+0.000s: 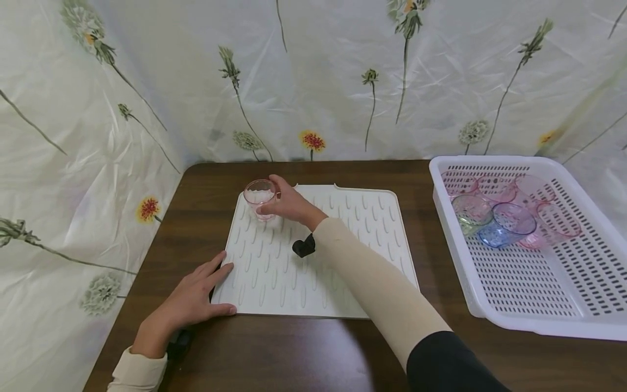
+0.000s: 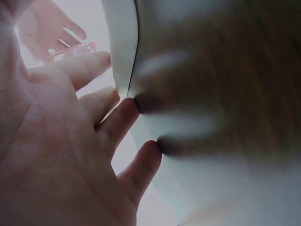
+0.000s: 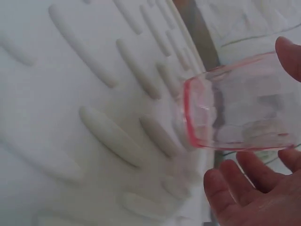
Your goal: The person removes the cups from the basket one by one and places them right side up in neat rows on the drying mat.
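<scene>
A clear glass with a pinkish tint [image 1: 255, 203] is at the far left corner of a white ridged drying mat [image 1: 313, 296]. My right hand [image 1: 295, 207] spans it, thumb on the near side and fingers on the far side. In the right wrist view the glass [image 3: 244, 108] lies between thumb and fingers; the lower fingers look loose and stand off its wall. Whether the thumb and index finger still touch it is hard to tell. My left hand [image 1: 190, 298] rests at the mat's near left corner, fingers spread, fingertips and thumb on its edge.
At the right stands a white perforated plastic basket [image 1: 462, 277]. Several tumblers are in its far part, among them a blue glass [image 1: 506, 231], a green glass [image 1: 469, 215] and pink glasses. A flower-printed sheet [image 1: 333, 98] hangs behind the dark wooden table [image 1: 294, 354].
</scene>
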### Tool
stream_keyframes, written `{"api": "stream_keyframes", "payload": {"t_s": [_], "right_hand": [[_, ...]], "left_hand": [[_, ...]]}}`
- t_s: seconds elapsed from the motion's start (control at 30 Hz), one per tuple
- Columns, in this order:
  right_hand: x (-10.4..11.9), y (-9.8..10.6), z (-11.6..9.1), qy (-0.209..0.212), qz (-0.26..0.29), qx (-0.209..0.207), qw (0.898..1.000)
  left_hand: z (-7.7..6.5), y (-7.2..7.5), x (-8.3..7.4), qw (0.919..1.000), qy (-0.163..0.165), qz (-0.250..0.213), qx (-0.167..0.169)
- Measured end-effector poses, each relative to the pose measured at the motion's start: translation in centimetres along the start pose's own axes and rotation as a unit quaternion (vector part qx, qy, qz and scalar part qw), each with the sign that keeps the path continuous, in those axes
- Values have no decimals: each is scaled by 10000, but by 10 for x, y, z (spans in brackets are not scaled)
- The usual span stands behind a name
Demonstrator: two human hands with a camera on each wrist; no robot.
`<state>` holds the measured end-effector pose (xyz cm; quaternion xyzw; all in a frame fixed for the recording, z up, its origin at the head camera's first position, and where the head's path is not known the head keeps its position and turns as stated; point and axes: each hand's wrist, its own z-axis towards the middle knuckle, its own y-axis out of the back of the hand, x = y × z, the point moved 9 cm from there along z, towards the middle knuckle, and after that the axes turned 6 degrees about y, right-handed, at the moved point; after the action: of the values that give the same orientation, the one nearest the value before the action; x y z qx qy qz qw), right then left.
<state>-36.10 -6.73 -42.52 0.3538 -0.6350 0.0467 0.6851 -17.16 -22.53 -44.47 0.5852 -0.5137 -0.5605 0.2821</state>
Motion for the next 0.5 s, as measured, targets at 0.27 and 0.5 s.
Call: {"api": "stream_keyframes", "payload": {"t_s": [0.27, 0.5], "right_hand": [[32, 38, -29, 383, -1087, 99, 9933], [78, 84, -87, 848, -1814, 218, 9795]], "left_hand": [[1, -2, -3, 10000, -15, 14, 21], [2, -4, -5, 10000, -30, 34, 25]]}}
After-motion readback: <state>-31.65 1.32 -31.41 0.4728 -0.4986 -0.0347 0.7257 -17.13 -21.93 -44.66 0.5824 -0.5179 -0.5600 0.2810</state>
